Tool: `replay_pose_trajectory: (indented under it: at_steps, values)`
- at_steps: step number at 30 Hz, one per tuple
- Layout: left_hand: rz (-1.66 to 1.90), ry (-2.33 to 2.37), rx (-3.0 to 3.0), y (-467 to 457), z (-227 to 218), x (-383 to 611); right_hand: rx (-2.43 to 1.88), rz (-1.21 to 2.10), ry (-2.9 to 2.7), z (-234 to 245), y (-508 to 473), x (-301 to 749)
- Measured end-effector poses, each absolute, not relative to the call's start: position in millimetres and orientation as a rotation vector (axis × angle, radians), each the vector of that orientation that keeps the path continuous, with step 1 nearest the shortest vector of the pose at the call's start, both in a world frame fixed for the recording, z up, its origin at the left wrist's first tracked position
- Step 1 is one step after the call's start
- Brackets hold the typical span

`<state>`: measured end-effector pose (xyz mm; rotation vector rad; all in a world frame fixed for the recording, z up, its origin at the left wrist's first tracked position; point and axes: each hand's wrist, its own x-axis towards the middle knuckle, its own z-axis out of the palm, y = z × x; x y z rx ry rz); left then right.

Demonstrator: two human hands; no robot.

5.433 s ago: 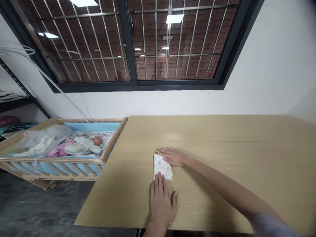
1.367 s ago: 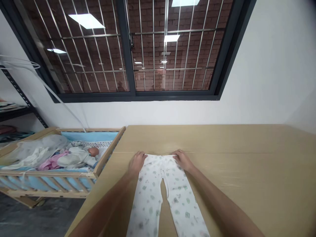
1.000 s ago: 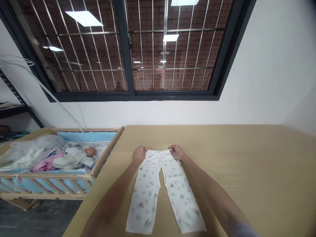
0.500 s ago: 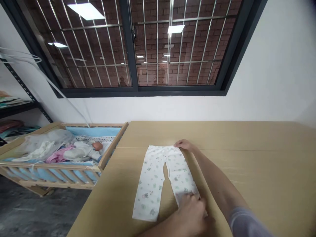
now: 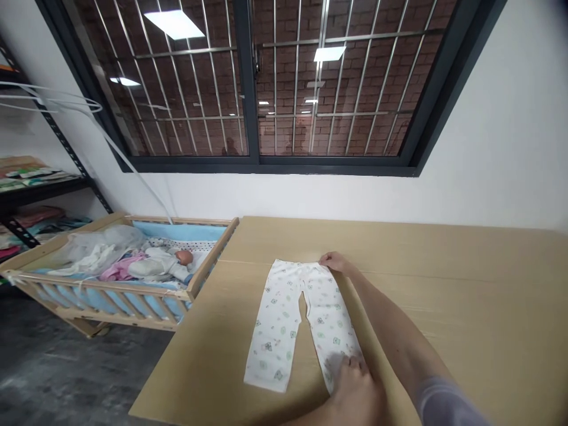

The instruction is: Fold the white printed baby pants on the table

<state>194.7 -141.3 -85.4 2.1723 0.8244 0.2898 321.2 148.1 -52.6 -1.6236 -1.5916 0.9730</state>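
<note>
Baby pants (image 5: 290,322) lie near the table's front edge (image 5: 186,416), left hand (image 5: 355,393) gripping one cuff (image 5: 339,367), right hand (image 5: 336,262) pinching the waistband (image 5: 302,267).

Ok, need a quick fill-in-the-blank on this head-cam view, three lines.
1. The right hand rests at the ____ of the white printed baby trousers.
2. The left hand is at the lower end of the trouser leg on the ____ side of the view.
3. The wooden crib with a baby doll in it stands to the ____ of the light wooden table.

waistband; right; left
</note>
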Motion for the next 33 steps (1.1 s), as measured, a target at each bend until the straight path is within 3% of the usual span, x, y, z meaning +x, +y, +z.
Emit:
replay_pose_trajectory:
  at_steps: [3, 7, 11, 16, 20, 26, 29, 33]
  values:
    - [0.323, 1.002, 2.109, -147.1, -54.5, 173.6, -1.646, 0.921, -1.582, -42.2, 146.9, 313.5]
    - [0.741, 1.227, 1.631, -152.3, -25.8, 131.0, -1.68, 0.86, -1.553, -26.1, 153.1, 290.8]
    - [1.167, 1.252, 1.233, -161.6, -33.1, 78.5, -1.675, 0.846, -1.528, -18.5, 161.9, 244.2]
    - [1.242, 1.623, 1.116, -184.8, -55.8, 14.2, -1.698, 0.856, -1.517, -28.3, 163.3, 169.1]
    - [0.929, 2.121, 1.364, -193.4, -74.3, -15.1, -1.737, 0.842, -1.538, -40.1, 155.0, 125.7]
    - [0.487, 2.326, 1.693, -191.6, -93.3, -34.6, -1.741, 0.74, -1.632, -40.5, 140.8, 109.9]
    - [0.574, 2.392, 1.909, -195.8, -91.7, -42.2, -1.645, 0.643, -1.714, -33.6, 123.3, 112.1]
    - [0.968, 2.198, 2.486, -205.0, -93.2, -41.3, -1.276, 0.605, -2.038, -26.6, 62.1, 119.0]
